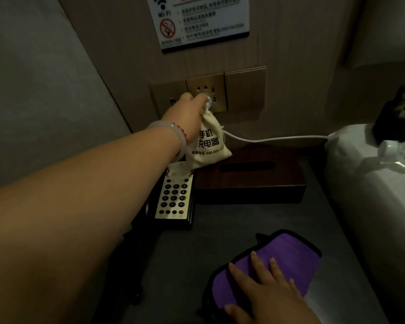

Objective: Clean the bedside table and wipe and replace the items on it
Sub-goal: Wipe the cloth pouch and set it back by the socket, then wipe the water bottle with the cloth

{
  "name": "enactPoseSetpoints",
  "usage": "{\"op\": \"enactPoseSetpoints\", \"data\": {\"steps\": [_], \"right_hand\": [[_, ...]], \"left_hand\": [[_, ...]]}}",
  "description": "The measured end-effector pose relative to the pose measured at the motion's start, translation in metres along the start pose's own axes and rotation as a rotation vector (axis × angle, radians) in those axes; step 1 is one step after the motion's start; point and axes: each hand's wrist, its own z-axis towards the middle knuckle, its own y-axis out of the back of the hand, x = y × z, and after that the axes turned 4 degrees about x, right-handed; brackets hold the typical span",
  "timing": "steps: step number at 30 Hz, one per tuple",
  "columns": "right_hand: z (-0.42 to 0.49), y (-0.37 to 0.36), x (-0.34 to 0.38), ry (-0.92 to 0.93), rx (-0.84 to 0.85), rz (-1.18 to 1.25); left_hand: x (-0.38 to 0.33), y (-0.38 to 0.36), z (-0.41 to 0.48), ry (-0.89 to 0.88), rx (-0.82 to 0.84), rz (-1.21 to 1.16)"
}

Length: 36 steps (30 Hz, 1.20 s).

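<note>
My left hand (189, 110) reaches far over the dark bedside table (232, 220) and grips the gathered neck of a cream drawstring pouch (208, 143) printed with black characters. The pouch hangs above the back of the table, in front of the wall sockets, its bottom near the tissue box. My right hand (267, 291) lies flat, fingers straight, on a purple cloth (288, 258) with a black border at the table's front right. A telephone with a pale keypad (174, 197) sits at the left of the table, partly hidden by my forearm.
A dark wooden tissue box (250, 181) stands at the back of the table. A white cable (274, 138) runs along the wall toward the white bed (369, 183) on the right. Brass socket and switch plates (220, 94) and a notice sign (201, 22) are on the wall.
</note>
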Motion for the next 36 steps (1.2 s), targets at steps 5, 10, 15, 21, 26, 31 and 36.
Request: {"op": "enactPoseSetpoints", "data": {"steps": [5, 10, 15, 21, 26, 31, 36], "right_hand": [[-0.001, -0.003, 0.000, 0.010, -0.025, 0.001], [-0.004, -0.010, -0.003, 0.039, -0.107, 0.003], [-0.008, -0.018, -0.005, 0.017, -0.257, 0.006], [-0.003, -0.021, -0.012, -0.177, -0.433, 0.059], [-0.001, -0.028, -0.014, -0.095, -0.726, 0.002], [-0.021, -0.011, -0.017, -0.083, -1.052, 0.144], [-0.048, 0.010, -0.033, -0.058, -1.437, 0.412]], "left_hand": [[0.008, -0.008, -0.003, -0.061, -0.010, 0.018], [0.008, -0.019, -0.011, 0.037, 0.025, -0.101], [0.006, -0.010, -0.028, 0.083, 0.014, -0.098], [0.007, -0.004, -0.059, 0.137, -0.050, -0.142], [-0.004, -0.001, -0.084, 0.126, -0.065, -0.140], [-0.033, 0.011, -0.106, 0.068, -0.090, -0.178], [-0.078, 0.026, -0.117, -0.067, -0.073, -0.242]]}}
